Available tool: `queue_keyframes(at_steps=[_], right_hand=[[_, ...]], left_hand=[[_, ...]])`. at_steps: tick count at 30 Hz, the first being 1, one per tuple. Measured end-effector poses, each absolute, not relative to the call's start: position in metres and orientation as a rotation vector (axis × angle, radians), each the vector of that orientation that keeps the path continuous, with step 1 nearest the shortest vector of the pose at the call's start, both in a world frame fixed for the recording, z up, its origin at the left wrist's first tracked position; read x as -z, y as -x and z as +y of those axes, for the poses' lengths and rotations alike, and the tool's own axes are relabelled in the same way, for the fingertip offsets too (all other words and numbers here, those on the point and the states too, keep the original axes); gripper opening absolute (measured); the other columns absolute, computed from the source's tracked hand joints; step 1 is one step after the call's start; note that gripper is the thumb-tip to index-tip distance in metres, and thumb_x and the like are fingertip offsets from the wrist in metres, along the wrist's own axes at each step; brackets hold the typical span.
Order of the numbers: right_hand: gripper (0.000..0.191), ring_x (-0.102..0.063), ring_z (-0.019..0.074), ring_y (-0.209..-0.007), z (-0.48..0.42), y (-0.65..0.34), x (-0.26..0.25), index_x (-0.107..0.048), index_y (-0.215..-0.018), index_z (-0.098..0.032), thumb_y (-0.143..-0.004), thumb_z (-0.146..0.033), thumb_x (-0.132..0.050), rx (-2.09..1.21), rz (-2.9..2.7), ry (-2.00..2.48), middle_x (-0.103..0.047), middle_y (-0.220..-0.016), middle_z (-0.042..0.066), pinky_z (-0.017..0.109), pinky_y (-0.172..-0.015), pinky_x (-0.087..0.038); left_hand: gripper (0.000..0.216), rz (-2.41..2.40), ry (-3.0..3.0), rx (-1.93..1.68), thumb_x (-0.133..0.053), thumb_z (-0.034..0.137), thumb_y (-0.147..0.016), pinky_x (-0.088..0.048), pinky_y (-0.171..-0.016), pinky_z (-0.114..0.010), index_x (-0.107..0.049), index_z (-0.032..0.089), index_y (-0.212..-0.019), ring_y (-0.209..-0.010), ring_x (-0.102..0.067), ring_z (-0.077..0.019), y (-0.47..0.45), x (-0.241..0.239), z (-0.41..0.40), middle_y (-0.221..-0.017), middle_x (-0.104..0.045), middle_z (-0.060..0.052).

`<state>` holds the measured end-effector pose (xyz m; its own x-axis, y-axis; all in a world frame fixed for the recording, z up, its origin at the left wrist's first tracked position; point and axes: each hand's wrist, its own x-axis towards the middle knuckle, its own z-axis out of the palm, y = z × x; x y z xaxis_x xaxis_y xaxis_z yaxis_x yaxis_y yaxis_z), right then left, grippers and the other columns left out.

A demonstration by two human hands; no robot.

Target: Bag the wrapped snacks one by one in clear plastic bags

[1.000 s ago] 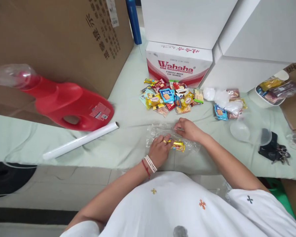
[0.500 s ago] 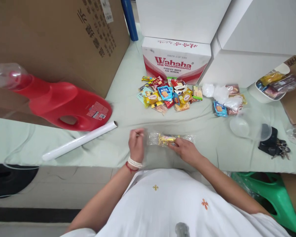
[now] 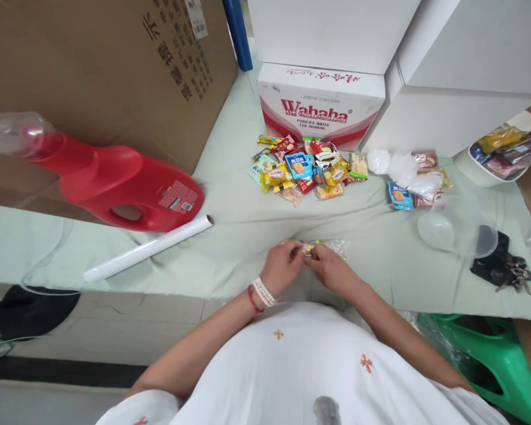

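Both hands, the left hand [image 3: 283,267] and right hand [image 3: 331,268], are pinching together on a clear bag [image 3: 331,247] holding a yellow snack [image 3: 310,247], with the snack pile [image 3: 307,171] lying well beyond and the white roll [image 3: 148,248] off to the left.

You have one view, from the camera on your head. It faces forward and down, close over your left hand [image 3: 282,267] and right hand [image 3: 334,270] at the snack bag [image 3: 338,245], the white box [image 3: 331,29] farthest off.
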<state>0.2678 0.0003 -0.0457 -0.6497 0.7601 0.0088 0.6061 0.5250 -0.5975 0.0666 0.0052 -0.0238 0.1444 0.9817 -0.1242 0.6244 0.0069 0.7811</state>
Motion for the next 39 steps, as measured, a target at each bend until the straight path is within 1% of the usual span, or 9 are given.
queue_keyframes(at_steps=[5, 10, 12, 15, 19, 24, 29, 33, 39], right_hand=[[0.036, -0.057, 0.0233, -0.107, -0.007, -0.286, 0.045, -0.063, -0.131, -0.026, -0.102, -0.020, -0.044, -0.779, -2.093, 1.196, -0.059, -0.119, 0.011, 0.038, -0.092, -0.050], [0.031, -0.044, 0.0369, -0.125, -0.015, -0.303, 0.048, -0.068, -0.120, -0.020, -0.093, -0.035, -0.064, -0.306, -1.901, 1.835, -0.050, -0.135, 0.019, 0.059, -0.104, -0.042], [0.018, -0.043, 0.0366, -0.128, -0.017, -0.303, 0.044, -0.070, -0.104, -0.020, -0.094, -0.032, -0.061, -0.310, -1.913, 1.831, -0.048, -0.138, 0.019, 0.057, -0.105, -0.042], [0.018, -0.059, 0.0269, -0.105, -0.018, -0.292, 0.033, -0.066, -0.097, -0.022, -0.100, -0.029, -0.050, -0.459, -1.855, 1.821, -0.060, -0.120, 0.014, 0.041, -0.089, -0.051], [0.023, -0.060, 0.0216, -0.081, -0.009, -0.253, 0.023, -0.064, -0.103, -0.021, -0.104, -0.026, -0.042, -0.642, -2.050, 1.822, -0.066, -0.094, 0.008, 0.031, -0.073, -0.047], [0.027, -0.060, 0.0217, -0.084, 0.004, -0.222, 0.033, -0.066, -0.111, -0.018, -0.100, -0.016, -0.041, -0.674, -2.235, 1.788, -0.064, -0.102, 0.011, 0.031, -0.076, -0.048], [0.029, -0.063, 0.0228, -0.104, -0.004, -0.234, 0.034, -0.066, -0.117, -0.020, -0.103, -0.024, -0.042, -0.823, -1.969, 1.562, -0.065, -0.113, 0.012, 0.037, -0.094, -0.052], [0.031, -0.067, 0.0229, -0.101, -0.017, -0.245, 0.028, -0.066, -0.113, -0.022, -0.104, -0.044, -0.046, -1.082, -1.551, 1.557, -0.070, -0.110, 0.010, 0.040, -0.094, -0.056], [0.050, -0.069, 0.0246, -0.104, -0.029, -0.276, 0.024, -0.052, -0.135, -0.025, -0.100, -0.060, -0.046, -1.319, -1.100, 1.552, -0.070, -0.118, 0.011, 0.040, -0.087, -0.061]], left_hand=[[0.034, 1.557, -2.086, -0.581, -0.043, 0.014, -0.096, -0.054, -0.077, -0.034, -0.065, 0.018, -0.122, -0.090, -0.063, -0.0217, -0.093, 0.057, -0.003, -0.111, -0.063, -0.013], [0.034, 1.646, -2.186, -0.481, -0.045, 0.015, -0.098, -0.047, -0.066, -0.032, -0.069, 0.024, -0.121, -0.083, -0.060, -0.0231, -0.089, 0.066, -0.007, -0.099, -0.066, -0.010], [0.032, 1.668, -2.222, -0.505, -0.048, 0.017, -0.098, -0.047, -0.071, -0.035, -0.071, 0.026, -0.117, -0.088, -0.059, -0.0249, -0.088, 0.062, -0.006, -0.092, -0.066, -0.010], [0.026, 1.723, -2.259, -0.583, -0.053, 0.020, -0.096, -0.047, -0.087, -0.045, -0.074, 0.028, -0.109, -0.102, -0.057, -0.0295, -0.090, 0.057, -0.003, -0.097, -0.067, -0.012], [0.023, 1.659, -2.176, -0.733, -0.050, 0.019, -0.095, -0.044, -0.102, -0.052, -0.073, 0.022, -0.097, -0.124, -0.049, -0.0332, -0.090, 0.062, 0.001, -0.126, -0.060, -0.014], [0.040, 1.674, -2.030, -0.729, -0.064, 0.024, -0.086, -0.047, -0.103, -0.050, -0.063, 0.013, -0.124, -0.123, -0.052, -0.0336, -0.074, 0.067, 0.023, -0.133, -0.052, -0.020], [0.023, 1.542, -2.038, -0.407, -0.075, 0.032, -0.076, -0.052, -0.086, -0.040, -0.065, 0.017, -0.089, -0.093, -0.061, -0.0277, -0.061, 0.054, 0.052, -0.096, -0.062, -0.011], [0.020, 1.488, -2.004, -0.234, -0.071, 0.037, -0.081, -0.047, -0.066, -0.033, -0.060, 0.021, -0.085, -0.072, -0.060, -0.0234, -0.077, 0.034, 0.041, -0.078, -0.063, -0.005], [0.015, 1.159, -2.241, -0.553, -0.047, 0.021, -0.096, -0.049, -0.078, -0.038, -0.057, 0.020, -0.108, -0.096, -0.063, -0.0284, -0.125, 0.014, 0.000, -0.104, -0.066, -0.014]])
